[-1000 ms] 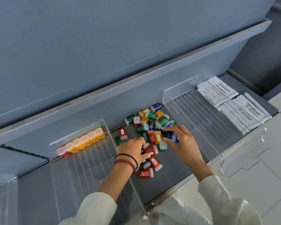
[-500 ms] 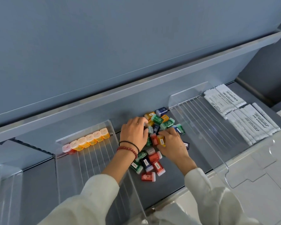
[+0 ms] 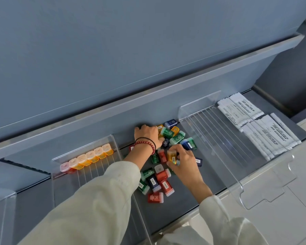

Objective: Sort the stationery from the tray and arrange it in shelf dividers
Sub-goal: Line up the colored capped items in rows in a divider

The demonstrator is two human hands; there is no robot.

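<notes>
**Currently pinching one orange case out of the mixed pile**

Right now the right hand (image 3: 185, 162) is pinching an orange case (image 3: 172, 156) between thumb and fingers, holding it tilted over the middle of the pile of coloured cases (image 3: 159, 175). That pile is lying loose on the grey shelf (image 3: 184, 200). The left hand (image 3: 147, 134) is resting palm-down on the pile's 12 o'clock end, its fingers bending over green and orange cases. Whether it is gripping one of them I cannot tell. The two hands are working near each other, not touching.

At 9 o'clock from the pile, a row of orange cases (image 3: 94, 155) is standing along the far edge of the left clear divider (image 3: 95, 175), with a pink-capped case (image 3: 64, 166) closing its 8 o'clock end. At 3 o'clock the right clear divider (image 3: 219, 138) is standing, and white packets (image 3: 258, 128) are lying beyond it at 2 o'clock.

Trouble seems likeliest on the way to that row. The right hand would probably be crossing the left forearm, and a bump there could be loosening a light fingertip pinch, dropping the case back among the others. The divider's clear wall is hard to see and could be clipped. A case set down too hard might be tipping its upright neighbours over.
</notes>
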